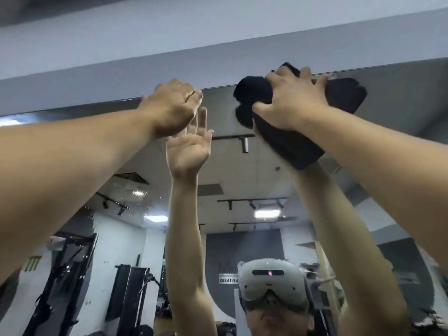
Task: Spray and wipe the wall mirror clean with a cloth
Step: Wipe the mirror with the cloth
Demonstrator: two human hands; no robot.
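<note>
Two bare forearms reach up, hands apart. The left hand [173, 106] lies flat-fingered against the mirror [278, 180] near its top edge, likely bracing the reach. The right hand [294, 103] presses one dark cloth [291, 144] onto the glass, fingers gripping it to wipe that upper strip. No spray bottle shows.

Both arms reach high overhead. The left hand [173, 106] lies flat with straight fingers; the right hand [294, 99] presses down, fingers spread, thumb curled.
</note>
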